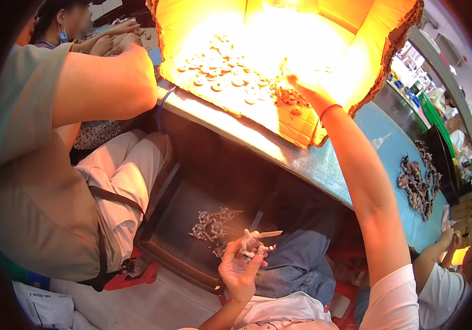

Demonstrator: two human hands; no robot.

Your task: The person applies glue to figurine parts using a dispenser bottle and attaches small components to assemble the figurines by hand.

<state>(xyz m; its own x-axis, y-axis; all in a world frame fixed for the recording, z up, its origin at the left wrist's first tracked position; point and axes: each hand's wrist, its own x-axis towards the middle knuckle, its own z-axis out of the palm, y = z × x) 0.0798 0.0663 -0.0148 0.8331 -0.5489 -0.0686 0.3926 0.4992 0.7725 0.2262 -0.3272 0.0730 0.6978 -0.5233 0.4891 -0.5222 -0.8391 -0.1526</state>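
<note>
My left hand [237, 276] is low in front of my lap, its fingers closed around a small pale figurine [251, 245]. A thin, pointed blade-like piece sticks out from the figurine to the right. My right arm stretches up into a brightly lit cardboard box [296, 127]. There my right hand [308, 92] is above a pile of small reddish-brown parts [291, 98]. Glare washes out its fingertips, so whether they grip anything is hidden. Left of that pile, many small ring-like pieces [216, 71] lie spread over the box floor.
A black tray [161, 220] below the table edge holds several grey figurine parts [214, 223]. Dark figurine pieces [418, 179] lie on the blue tabletop [370, 129] at right. On the left a co-worker's bent arm [106, 85] is close to the box. Others sit farther off.
</note>
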